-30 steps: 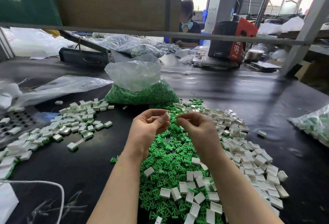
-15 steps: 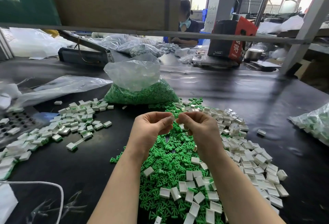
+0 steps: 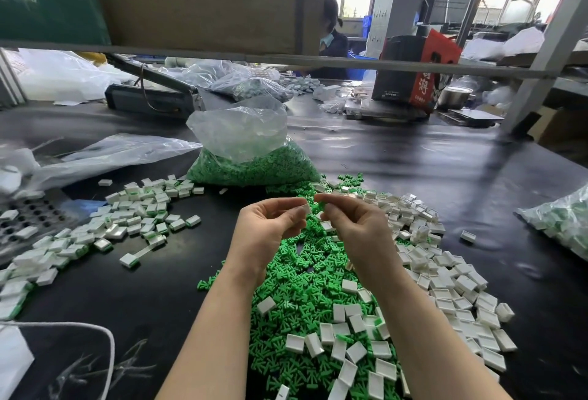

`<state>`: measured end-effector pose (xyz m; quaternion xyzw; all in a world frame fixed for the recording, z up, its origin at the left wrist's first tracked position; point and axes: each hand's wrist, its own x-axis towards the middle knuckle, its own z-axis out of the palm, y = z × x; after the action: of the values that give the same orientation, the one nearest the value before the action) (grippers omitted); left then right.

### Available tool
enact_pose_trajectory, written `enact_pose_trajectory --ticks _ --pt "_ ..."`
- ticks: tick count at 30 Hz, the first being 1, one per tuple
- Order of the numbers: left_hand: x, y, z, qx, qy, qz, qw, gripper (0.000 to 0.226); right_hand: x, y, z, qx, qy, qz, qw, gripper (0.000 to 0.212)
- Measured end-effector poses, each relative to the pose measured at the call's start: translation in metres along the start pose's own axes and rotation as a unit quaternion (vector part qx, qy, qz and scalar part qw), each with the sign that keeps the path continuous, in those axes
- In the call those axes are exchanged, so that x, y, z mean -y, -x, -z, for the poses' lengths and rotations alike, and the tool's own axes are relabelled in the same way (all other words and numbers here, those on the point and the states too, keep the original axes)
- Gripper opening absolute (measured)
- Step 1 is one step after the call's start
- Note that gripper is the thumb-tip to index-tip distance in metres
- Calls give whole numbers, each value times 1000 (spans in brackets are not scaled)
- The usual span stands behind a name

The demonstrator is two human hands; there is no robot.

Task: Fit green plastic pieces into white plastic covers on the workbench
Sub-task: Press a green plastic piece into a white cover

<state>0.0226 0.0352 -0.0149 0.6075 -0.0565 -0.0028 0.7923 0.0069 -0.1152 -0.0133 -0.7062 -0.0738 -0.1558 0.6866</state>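
While both grips stay pinched, left hand [image 3: 270,228] now shows white cover [image 3: 306,209].

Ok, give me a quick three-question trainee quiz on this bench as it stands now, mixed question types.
1. True or false: the left hand pinches a white cover.
2. Multiple choice: the clear bag of green pieces sits A) left of the hands, B) beyond the hands, C) on the shelf above.
3. Fill in: the pile of assembled pieces lies to the person's ____.

Key: 1 true; 2 B; 3 left. The right hand meets the left over the loose green pile.
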Motion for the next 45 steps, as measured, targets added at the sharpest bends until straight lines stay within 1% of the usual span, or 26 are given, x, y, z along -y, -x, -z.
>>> enact_pose_trajectory --ticks 2,5,11,14,17,19,20,22,24,25,28,33,40,45 --pt "0 0 0 0 -3 1 1000 20 -1 0 -1 0 16 5 1000 17" --pt "-1 1 0 -1 -6 3 1000 20 -4 0 -1 -4 11 4 1000 10" --pt "-1 0 -1 -3 -3 6 1000 17 -8 -1 1 2 25 11 1000 8" --pt "-1 0 1 1 -9 3 1000 12 -7 -1 1 20 29 8 999 6" --pt "-1 0 4 9 -37 -9 999 9 -7 -3 4 45 45 5 998 6" --pt "-1 -1 6 17 -51 -20 998 9 -7 -3 7 67 79 -11 995 5" --pt "-1 -1 6 21 -57 -24 998 10 -7 -2 8 86 112 -20 990 6" --pt "0 -2 7 29 -81 -27 996 11 -9 -2 10 138 178 -26 974 16" --pt "3 -3 7 37 -119 -25 992 10 -10 -2 11 173 219 -22 960 27" --pt "4 -3 7 42 -135 -23 990 9 -10 -3 11 180 229 -22 956 29" --pt "6 -4 7 57 -165 -17 984 4 -10 -3 12 189 233 -31 953 29" --pt "8 -4 7 65 -164 -8 984 4 -11 -2 13 208 223 -55 951 34" --pt "6 -2 5 83 -185 -18 979 1 -7 -1 17 225 215 -53 949 35" --pt "3 -1 5 108 -221 -25 969 8 -5 1 20 250 242 -47 936 33"
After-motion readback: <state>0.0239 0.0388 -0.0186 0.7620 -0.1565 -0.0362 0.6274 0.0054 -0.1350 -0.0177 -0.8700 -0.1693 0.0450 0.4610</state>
